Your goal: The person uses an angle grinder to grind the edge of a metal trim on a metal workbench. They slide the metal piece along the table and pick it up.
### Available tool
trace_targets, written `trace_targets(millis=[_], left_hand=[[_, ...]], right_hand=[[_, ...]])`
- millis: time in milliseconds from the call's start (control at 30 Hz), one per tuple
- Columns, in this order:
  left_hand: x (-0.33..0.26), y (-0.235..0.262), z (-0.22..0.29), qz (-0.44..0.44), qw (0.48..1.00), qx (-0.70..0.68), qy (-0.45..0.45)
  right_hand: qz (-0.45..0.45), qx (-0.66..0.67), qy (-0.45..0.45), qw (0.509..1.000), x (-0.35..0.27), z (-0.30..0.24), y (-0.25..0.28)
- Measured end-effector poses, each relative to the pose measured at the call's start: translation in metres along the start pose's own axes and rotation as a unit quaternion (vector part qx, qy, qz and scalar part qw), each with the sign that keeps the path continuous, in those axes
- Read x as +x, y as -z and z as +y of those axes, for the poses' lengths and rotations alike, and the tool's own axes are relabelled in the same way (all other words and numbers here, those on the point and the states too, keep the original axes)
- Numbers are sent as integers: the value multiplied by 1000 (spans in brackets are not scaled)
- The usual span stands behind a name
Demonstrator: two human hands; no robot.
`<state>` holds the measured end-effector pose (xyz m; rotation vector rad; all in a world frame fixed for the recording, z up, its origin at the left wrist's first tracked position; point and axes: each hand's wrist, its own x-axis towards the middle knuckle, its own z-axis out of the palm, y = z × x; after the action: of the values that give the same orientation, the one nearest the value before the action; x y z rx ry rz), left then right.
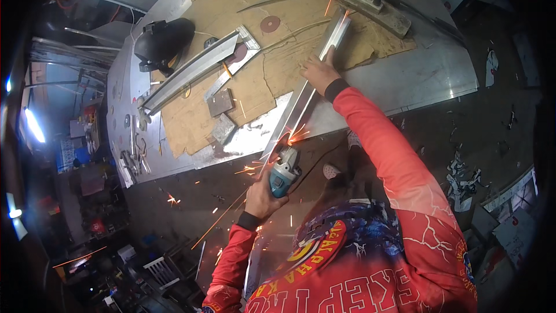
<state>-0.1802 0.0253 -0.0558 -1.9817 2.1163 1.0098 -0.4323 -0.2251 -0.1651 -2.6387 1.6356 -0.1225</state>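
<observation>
Metal profile [299, 101] lies slantwise on the table [431, 75], its near end at the table edge. Angle grinder [284, 175] meets that end; orange sparks [296, 135] fly there. Left hand [263, 200] is closed around the grinder body. Right hand [321, 73] grips the profile farther up, thumb apart from fingers. To the left: two metal blocks [220, 103], then a black welding helmet [168, 40].
</observation>
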Motion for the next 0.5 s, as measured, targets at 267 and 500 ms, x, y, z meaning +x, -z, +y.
trace_targets(millis=[267,500], left_hand=[[2,-4,-8,-25,999,15,31],[12,2,-2,27,998,2,-63]], right_hand=[[32,7,2,999,0,0,-2],[-8,1,-3,1000,3,-1,0]])
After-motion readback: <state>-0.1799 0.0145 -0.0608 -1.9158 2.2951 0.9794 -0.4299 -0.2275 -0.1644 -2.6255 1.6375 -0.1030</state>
